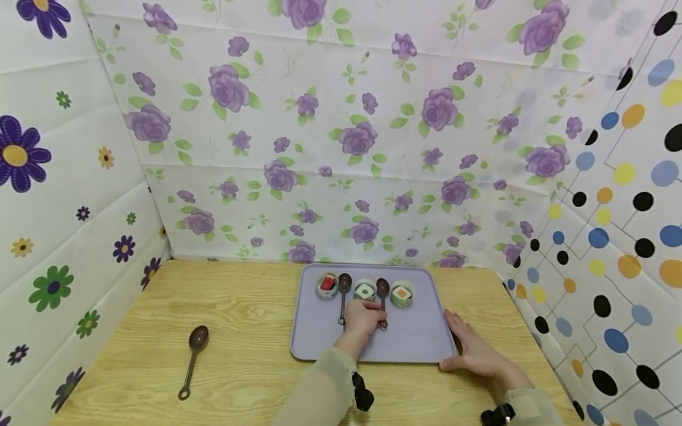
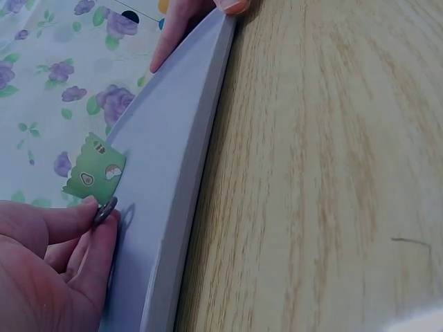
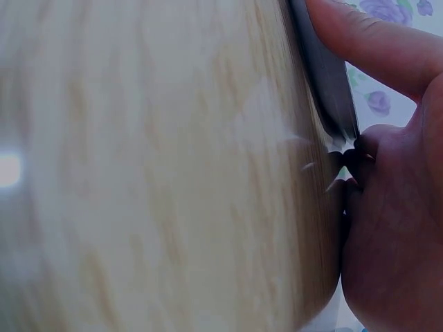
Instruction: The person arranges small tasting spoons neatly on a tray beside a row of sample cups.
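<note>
A pale purple tray (image 1: 330,343) lies on the table. My left hand (image 1: 363,322) reaches over its near edge and pinches the handle end of a brown spoon (image 1: 382,288) between thumb and fingers; the handle tip (image 2: 105,210) shows in the left wrist view. Another brown spoon (image 1: 344,283) lies left of that hand. Three small paper cups stand along the tray's back: one with red topping (image 1: 327,285), one white and green (image 1: 364,290), one with an orange centre (image 1: 402,293). My right hand (image 1: 474,349) grips the tray's near right corner, thumb at the front edge, fingers along the side.
A third brown spoon (image 1: 194,361) lies on the wooden table (image 1: 240,307), left of the tray. A flower-printed sheet (image 1: 319,136) hangs behind the table, with patterned sheets at the left and right sides.
</note>
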`<state>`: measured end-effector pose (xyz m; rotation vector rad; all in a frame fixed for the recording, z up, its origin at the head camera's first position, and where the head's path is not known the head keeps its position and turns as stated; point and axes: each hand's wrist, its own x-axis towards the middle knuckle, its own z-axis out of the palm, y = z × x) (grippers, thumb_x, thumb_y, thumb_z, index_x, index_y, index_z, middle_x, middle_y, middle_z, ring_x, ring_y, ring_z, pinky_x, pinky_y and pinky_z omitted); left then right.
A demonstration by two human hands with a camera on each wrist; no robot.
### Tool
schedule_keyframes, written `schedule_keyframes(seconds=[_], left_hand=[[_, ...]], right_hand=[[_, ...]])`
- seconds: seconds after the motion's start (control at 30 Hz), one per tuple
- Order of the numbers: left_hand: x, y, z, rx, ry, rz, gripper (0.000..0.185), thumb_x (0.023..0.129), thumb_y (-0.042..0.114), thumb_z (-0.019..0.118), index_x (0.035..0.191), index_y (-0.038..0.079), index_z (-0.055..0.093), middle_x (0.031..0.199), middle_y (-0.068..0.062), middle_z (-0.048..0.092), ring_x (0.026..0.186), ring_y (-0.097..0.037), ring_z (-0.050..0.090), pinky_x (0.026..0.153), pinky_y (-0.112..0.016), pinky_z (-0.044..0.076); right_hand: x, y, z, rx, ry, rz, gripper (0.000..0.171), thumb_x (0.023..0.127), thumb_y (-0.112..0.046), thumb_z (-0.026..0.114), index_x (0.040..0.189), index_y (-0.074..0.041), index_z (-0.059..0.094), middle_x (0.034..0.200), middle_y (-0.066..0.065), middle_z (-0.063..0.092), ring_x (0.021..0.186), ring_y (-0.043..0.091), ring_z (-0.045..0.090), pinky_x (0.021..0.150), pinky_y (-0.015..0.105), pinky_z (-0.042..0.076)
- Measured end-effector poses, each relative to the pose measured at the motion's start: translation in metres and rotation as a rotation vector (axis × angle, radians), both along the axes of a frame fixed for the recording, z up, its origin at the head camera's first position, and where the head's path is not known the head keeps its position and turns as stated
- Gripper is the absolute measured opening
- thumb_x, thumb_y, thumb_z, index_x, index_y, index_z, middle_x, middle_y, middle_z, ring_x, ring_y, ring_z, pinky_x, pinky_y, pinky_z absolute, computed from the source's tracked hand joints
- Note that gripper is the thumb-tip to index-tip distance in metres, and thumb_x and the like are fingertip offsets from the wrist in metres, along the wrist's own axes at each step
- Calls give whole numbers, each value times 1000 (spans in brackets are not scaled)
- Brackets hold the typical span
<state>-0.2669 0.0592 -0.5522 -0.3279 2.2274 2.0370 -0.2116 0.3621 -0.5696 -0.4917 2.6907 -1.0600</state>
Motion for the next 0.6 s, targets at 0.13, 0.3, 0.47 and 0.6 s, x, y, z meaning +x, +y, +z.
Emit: schedule_keyframes(seconds=[0.13, 0.3, 0.47, 0.6], left_hand=[[0, 1, 0, -90, 27, 30, 15, 80, -2, 91, 92, 1, 83, 94, -6, 76, 90, -21, 72, 77, -36, 64], [1, 2, 2, -119, 33, 59, 15, 80, 2, 93, 91, 4, 83, 102, -5, 76, 102, -27, 71, 86, -41, 63], [2, 2, 2, -121, 36, 62, 15, 81, 4, 93, 92, 6, 83, 109, -6, 76, 103, -27, 70, 87, -41, 62], [2, 1, 0, -117, 39, 66, 16, 81, 4, 93, 94, 6, 84, 107, -6, 76, 102, -27, 71, 87, -42, 63]], right_hand=[[0, 0, 0, 1, 2, 0, 131, 78, -34, 95, 168, 7, 9, 173, 33, 7, 157, 58, -4, 121, 78, -1], [0, 0, 0, -4, 11, 3, 130, 79, -34, 95, 168, 7, 10, 173, 34, 8, 157, 58, -3, 121, 78, -1], [0, 1, -1, -10, 16, 5, 130, 78, -34, 95, 168, 8, 11, 173, 34, 8, 157, 59, -3, 121, 79, -1], [0, 2, -1, -1, 20, 5, 130, 78, -34, 95, 168, 7, 11, 173, 34, 8, 157, 59, -2, 121, 79, 0]])
